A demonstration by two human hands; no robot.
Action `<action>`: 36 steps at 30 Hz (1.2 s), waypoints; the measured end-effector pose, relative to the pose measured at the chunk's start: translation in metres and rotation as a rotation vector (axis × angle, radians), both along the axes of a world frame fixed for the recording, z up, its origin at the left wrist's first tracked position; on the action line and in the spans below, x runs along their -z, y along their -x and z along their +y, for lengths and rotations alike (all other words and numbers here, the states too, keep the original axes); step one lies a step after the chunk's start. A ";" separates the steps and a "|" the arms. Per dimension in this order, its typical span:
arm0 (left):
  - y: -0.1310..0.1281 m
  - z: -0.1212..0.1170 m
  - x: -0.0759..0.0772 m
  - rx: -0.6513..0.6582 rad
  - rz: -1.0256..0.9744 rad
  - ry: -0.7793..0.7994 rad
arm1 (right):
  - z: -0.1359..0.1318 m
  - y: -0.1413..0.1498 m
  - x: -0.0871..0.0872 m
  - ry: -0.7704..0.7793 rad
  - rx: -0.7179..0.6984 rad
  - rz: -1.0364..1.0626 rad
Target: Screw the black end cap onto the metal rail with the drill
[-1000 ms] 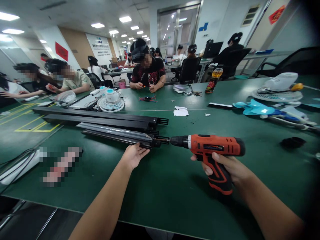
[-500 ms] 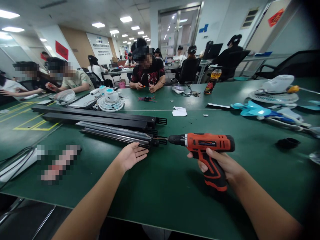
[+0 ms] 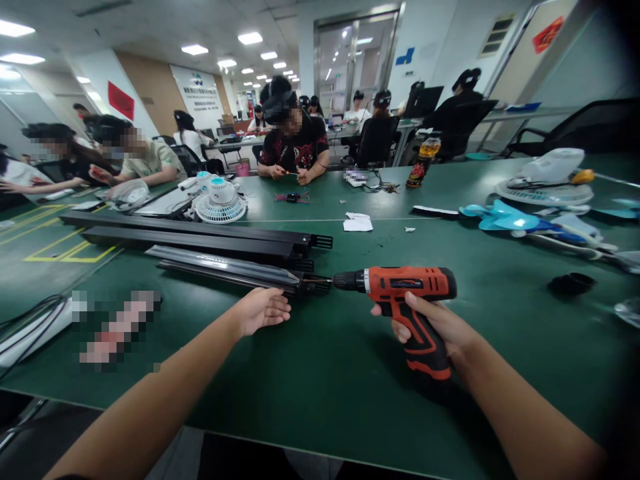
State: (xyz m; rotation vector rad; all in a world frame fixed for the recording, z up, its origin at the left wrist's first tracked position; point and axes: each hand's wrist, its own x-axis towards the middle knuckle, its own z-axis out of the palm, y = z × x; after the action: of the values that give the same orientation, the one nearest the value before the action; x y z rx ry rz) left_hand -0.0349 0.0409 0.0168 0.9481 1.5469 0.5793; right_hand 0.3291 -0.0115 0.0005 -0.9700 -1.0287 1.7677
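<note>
My right hand (image 3: 437,327) is wrapped around the grip of a red and black cordless drill (image 3: 413,283), its chuck pointing left. A thin bit runs from the chuck into the slotted end of a dark long bar (image 3: 300,283) lying on the table. Beside that end rests my left hand (image 3: 264,311), thumb along the bar's near side and fingers loosely bent, with nothing gripped between them. Whether the thumb presses on the bar is hard to tell. A clear-wrapped strip (image 3: 220,263) lies along the bar's top.
More black bars (image 3: 200,237) lie just behind. White fan parts (image 3: 220,203) stand at the back left, and blue fan blades (image 3: 505,217) at the right. A bottle (image 3: 424,162) stands near the far edge. Across the table a person (image 3: 295,137) holds a small orange-handled tool.
My left hand's fingers have bent from a stretched-out pose. The drill and bar have shifted slightly left, and the view has moved a little.
</note>
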 end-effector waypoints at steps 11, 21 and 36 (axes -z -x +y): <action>0.026 0.010 0.007 0.361 1.037 -1.331 | -0.002 0.001 -0.002 0.030 0.020 -0.015; 0.025 0.036 0.034 0.494 1.073 -1.305 | -0.013 0.005 0.000 0.173 0.013 0.082; 0.033 0.050 0.035 0.539 1.080 -1.415 | -0.013 0.010 0.034 0.294 -0.038 0.198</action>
State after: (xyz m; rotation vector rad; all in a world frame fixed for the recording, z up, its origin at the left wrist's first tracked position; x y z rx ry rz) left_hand -0.0676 0.0912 -0.0187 3.0145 1.4652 0.7955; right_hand 0.3195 -0.0244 -0.0334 -0.9314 -0.6792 2.0400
